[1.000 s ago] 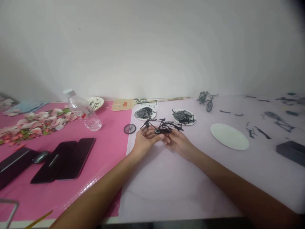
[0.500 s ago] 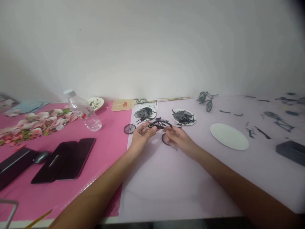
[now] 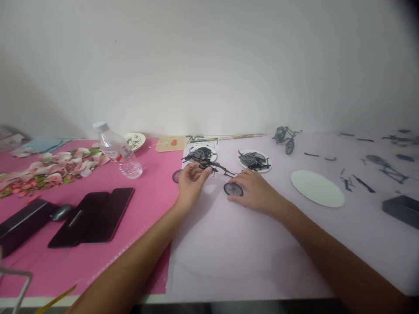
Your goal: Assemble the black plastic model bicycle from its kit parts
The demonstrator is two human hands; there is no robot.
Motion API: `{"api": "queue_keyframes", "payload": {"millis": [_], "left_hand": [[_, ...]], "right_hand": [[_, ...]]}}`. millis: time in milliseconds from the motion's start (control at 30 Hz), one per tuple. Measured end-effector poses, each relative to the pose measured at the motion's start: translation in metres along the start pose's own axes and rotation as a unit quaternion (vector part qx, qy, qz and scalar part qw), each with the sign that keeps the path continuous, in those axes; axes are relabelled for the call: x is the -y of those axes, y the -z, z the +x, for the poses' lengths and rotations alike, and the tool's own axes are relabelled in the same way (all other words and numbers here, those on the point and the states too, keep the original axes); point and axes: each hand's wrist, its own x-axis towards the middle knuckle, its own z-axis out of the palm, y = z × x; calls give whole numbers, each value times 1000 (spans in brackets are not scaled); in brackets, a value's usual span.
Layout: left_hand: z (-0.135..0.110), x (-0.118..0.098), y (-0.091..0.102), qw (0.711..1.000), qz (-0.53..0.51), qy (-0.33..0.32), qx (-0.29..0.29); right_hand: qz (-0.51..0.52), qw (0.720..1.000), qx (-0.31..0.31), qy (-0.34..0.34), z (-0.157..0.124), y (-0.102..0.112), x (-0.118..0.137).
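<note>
My left hand (image 3: 190,183) is closed on a black toy bicycle frame (image 3: 214,166), holding it just above the pale table, tilted away from me. My right hand (image 3: 257,192) lies palm down to its right. Its fingertips pinch the edge of a small black spoked wheel (image 3: 233,189) that rests on the table. Another loose wheel (image 3: 176,175) lies at the edge of the pink cover, partly hidden behind my left hand.
Two small plates of dark bicycle parts (image 3: 254,160) (image 3: 200,154) sit behind my hands, an empty white plate (image 3: 317,188) to the right. A built toy bicycle (image 3: 285,137) stands at the back. On the pink cover: water bottle (image 3: 119,152), dark phone cases (image 3: 91,216), mouse (image 3: 60,212).
The frame was held between both hands; now only my left hand holds it, farther back. The small wheel has come down onto the table under my right fingertips.
</note>
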Motion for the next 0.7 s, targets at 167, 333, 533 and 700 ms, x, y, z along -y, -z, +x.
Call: {"api": "queue_keyframes", "payload": {"millis": [167, 333, 533, 700], "left_hand": [[2, 0, 1, 1000, -2, -3, -8], [2, 1, 3, 1000, 13, -5, -5], [-1, 1, 1, 1000, 24, -1, 4], [-2, 2, -1, 1000, 15, 0, 4]], "right_hand": [[-21, 999, -49, 10, 4, -1, -2], [-43, 984, -164, 48, 9, -1, -11], [157, 949, -263, -69, 6, -4, -7], [382, 882, -252, -116, 9, -15, 4]]}}
